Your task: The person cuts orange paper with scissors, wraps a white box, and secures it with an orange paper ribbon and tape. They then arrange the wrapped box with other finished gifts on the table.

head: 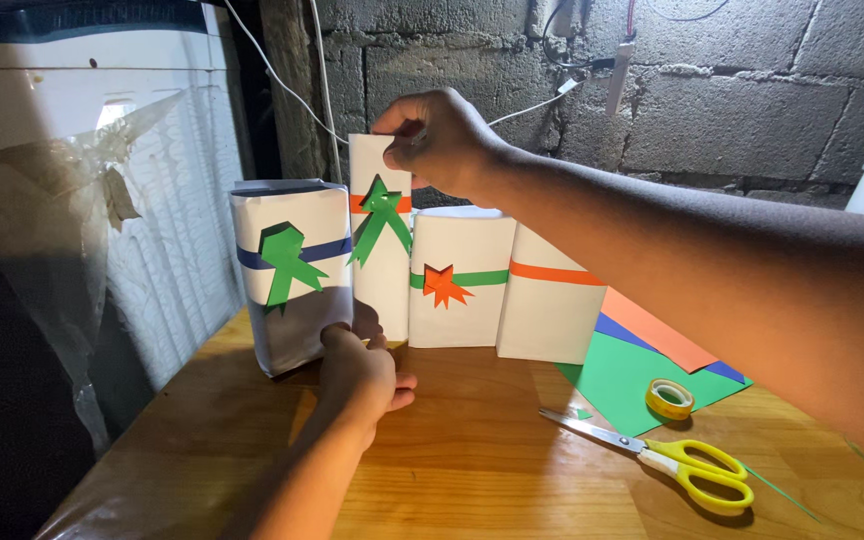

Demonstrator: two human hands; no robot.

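Several boxes wrapped in white paper stand in a row at the back of a wooden table (472, 470). My right hand (437, 140) grips the top of the tall narrow box (380, 290), which has an orange band and a green paper bow. My left hand (357, 370) holds the lower right edge of the leftmost box (292, 330), which wears a blue band and a green bow and leans slightly. To the right stand a box with a green band and orange star bow (457, 315) and a box with an orange band (552, 320).
Green, blue and orange paper sheets (632, 375) lie on the table at the right, with a roll of tape (669, 398) on them. Yellow-handled scissors (672, 460) lie near the front. A block wall with cables runs behind; crumpled plastic sheeting hangs at the left.
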